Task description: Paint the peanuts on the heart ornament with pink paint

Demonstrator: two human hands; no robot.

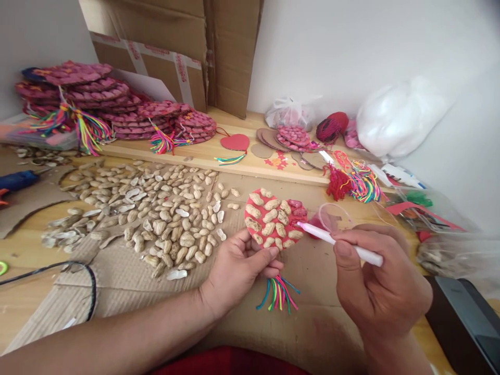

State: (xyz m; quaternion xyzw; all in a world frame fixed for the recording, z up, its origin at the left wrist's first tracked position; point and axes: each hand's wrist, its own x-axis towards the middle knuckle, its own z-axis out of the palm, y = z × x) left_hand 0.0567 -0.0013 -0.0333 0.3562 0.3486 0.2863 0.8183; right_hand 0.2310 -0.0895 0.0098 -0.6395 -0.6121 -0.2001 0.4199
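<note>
Far to the left of a red disc and behind it, stacks of pink-covered pieces rise beyond loose peanuts, which spread nearly to the disc's left edge. A worker's left hand clamps the disc from its lower left, thumb at the bottom rim and fingers underneath; the hold looks sound, with the thumb clear of the coloured shells. The disc is held above cardboard, a multicoloured tassel trailing below it. Plain peanuts cover most of its face; at its upper right sit a few pink peanuts. From the disc's right, a pink-tipped pen points at that edge, pinched between thumb and forefinger of the right hand; whether the tip touches is hard to tell. Light pressure and short strokes along each shell's ridges would probably work best, the disc turned to bring grooves under the tip.
</note>
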